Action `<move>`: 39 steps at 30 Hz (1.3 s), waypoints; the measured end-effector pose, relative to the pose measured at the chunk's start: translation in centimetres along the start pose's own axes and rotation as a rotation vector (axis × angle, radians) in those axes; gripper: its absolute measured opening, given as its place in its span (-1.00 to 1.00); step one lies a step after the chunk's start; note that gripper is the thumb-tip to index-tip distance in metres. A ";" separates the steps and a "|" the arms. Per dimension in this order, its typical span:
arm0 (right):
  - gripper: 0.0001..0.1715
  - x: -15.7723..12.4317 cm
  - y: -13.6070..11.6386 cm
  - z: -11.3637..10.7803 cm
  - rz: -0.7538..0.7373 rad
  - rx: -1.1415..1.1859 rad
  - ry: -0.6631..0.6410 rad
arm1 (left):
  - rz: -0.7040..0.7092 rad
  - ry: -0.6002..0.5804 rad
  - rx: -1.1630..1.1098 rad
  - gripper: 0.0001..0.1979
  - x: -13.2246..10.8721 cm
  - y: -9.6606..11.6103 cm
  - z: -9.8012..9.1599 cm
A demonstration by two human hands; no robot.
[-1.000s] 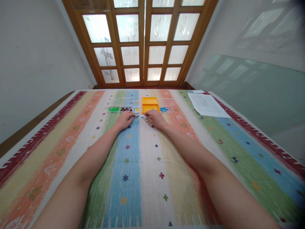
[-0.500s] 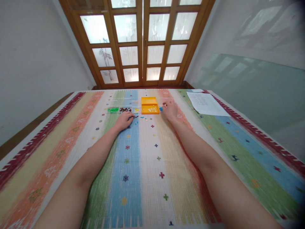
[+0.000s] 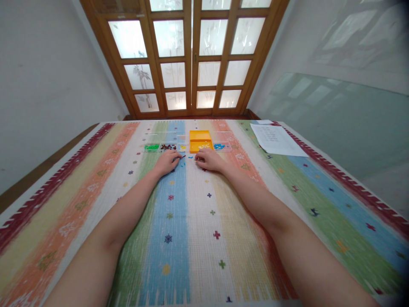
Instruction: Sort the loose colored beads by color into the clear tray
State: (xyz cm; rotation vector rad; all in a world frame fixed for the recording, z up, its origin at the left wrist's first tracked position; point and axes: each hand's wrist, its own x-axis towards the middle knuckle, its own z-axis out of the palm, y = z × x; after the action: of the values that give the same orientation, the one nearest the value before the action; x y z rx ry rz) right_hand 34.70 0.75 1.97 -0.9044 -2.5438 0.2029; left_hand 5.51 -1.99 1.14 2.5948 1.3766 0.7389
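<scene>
My left hand (image 3: 166,162) rests on the cloth with thumb and fingers pinched at a small dark piece (image 3: 183,156). My right hand (image 3: 210,160) is low over the cloth in front of the yellow box, its fingers closed together at the tips; what is between them is too small to make out. Small blue pieces (image 3: 191,157) lie on the cloth between the hands. Behind stands an open yellow box (image 3: 192,150) with white pieces in it. Clear boxes hold green pieces (image 3: 151,147), dark brown pieces (image 3: 168,147), yellow pieces (image 3: 182,147) and blue pieces (image 3: 219,146).
A striped, patterned tablecloth (image 3: 198,238) covers the table. Printed sheets of paper (image 3: 277,140) lie at the far right. Past the table's far edge is a wooden door with glass panes (image 3: 174,74), and a glass panel (image 3: 338,115) leans at the right wall.
My right hand has moved left and nearer, from the box of blue pieces to the cloth in front of the yellow box. My left hand has stayed almost still.
</scene>
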 end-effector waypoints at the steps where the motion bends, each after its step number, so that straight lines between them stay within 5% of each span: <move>1: -0.82 0.0 -0.1 0.1 -0.004 -0.008 -0.008 | -0.003 0.000 -0.003 -0.70 0.0 0.0 0.0; 13: -0.85 0.4 -0.9 0.6 -0.030 -0.006 0.045 | 0.002 -0.004 0.008 -0.70 0.0 -0.1 0.1; 20: -0.82 0.1 1.4 0.2 0.350 -0.078 0.409 | -0.012 0.011 0.005 -0.70 0.0 0.0 0.1; 26: -0.80 -0.1 2.9 -0.4 0.490 -0.059 0.442 | -0.032 0.031 0.035 -0.70 0.0 -0.4 0.2; 29: -0.79 -0.2 3.1 -0.9 0.447 -0.011 0.360 | -0.030 0.022 0.028 -0.70 0.0 -0.4 0.2; 36: -0.84 -1.2 4.2 -2.8 0.269 0.103 -0.167 | -0.028 0.013 0.030 -0.71 0.0 -0.2 0.1; 39: -0.83 -1.4 4.4 -3.3 0.282 0.092 -0.284 | -0.022 0.031 0.036 -0.69 0.0 -0.3 0.2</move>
State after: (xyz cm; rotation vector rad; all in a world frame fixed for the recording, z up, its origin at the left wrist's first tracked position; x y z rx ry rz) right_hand 39.64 3.21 3.25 -1.2748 -2.6217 0.5650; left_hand 5.37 -1.74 0.84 2.6019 1.4375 0.7610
